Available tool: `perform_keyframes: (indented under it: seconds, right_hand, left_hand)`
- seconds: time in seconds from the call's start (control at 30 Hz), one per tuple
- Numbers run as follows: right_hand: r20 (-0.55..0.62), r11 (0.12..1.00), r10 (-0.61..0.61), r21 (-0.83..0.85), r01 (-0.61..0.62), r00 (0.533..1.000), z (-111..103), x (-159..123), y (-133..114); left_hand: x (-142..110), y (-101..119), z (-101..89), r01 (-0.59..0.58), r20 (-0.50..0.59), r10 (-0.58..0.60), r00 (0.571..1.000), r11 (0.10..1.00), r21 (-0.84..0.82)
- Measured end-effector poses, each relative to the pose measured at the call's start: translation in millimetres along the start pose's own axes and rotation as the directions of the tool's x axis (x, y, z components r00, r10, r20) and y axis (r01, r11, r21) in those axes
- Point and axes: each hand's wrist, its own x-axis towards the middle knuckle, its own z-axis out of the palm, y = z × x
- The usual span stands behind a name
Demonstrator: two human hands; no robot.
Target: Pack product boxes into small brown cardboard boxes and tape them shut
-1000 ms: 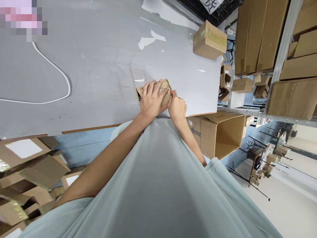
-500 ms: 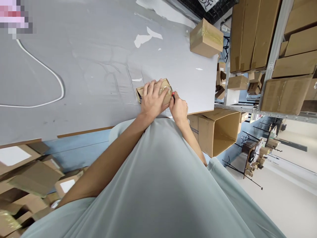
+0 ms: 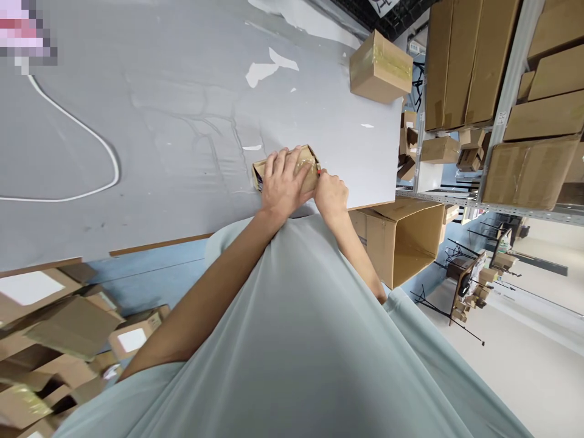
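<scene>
A small brown cardboard box [image 3: 308, 159] with clear tape lies near the front edge of the grey table [image 3: 182, 152]. My left hand [image 3: 283, 181] is spread over its top and grips it, fingers on the far side. The box's left end stands partly open, with something dark inside that I cannot make out. At the right end my right hand [image 3: 331, 193] is closed in a fist round a red-and-black utility knife [image 3: 319, 172]. Only a bit of red shows beside the box; my fist hides the rest of the knife.
A taped carton [image 3: 381, 67] stands at the table's far right corner. An open carton [image 3: 415, 243] is below the right edge. Torn white scraps [image 3: 262, 73] and a white cable [image 3: 112, 158] lie on the table. Cartons [image 3: 73, 325] pile up at lower left; shelves [image 3: 502, 115] hold more.
My right hand has turned and shifted slightly right at the box's end, so less of the knife shows. My left hand keeps its hold on the box. The view has shifted a little.
</scene>
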Motion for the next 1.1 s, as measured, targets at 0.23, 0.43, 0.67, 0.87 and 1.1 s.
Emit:
perform_keyframes:
  seconds: [0.23,0.43,0.67,0.87,1.1]
  right_hand:
    - [0.069,1.000,0.009,0.014,-0.010,0.998,9.8,-23.0,27.0]
    - [-0.130,0.966,-0.039,0.249,0.071,0.991,30.9,-17.4,75.6]
    - [-0.023,0.937,0.140,0.325,-0.125,0.990,101.3,113.4,113.0]
    - [0.011,0.939,0.139,0.315,-0.136,0.990,135.0,148.4,120.9]
    - [-0.085,0.751,-0.153,0.637,0.172,0.985,149.2,163.3,94.6]
  left_hand:
    - [0.5,-6.4,-1.9,0.020,0.031,-0.021,0.999,0.998,0.053]
    - [-4.4,-7.7,-6.4,0.010,0.036,-0.016,0.999,0.989,0.150]
    - [-9.0,1.0,-10.9,0.056,0.011,-0.061,0.998,0.963,0.265]
    - [-45.8,-6.8,-18.1,0.353,-0.267,-0.268,0.925,0.866,0.354]
    - [-91.7,-46.3,-46.7,0.531,-0.266,-0.486,0.833,0.836,0.138]
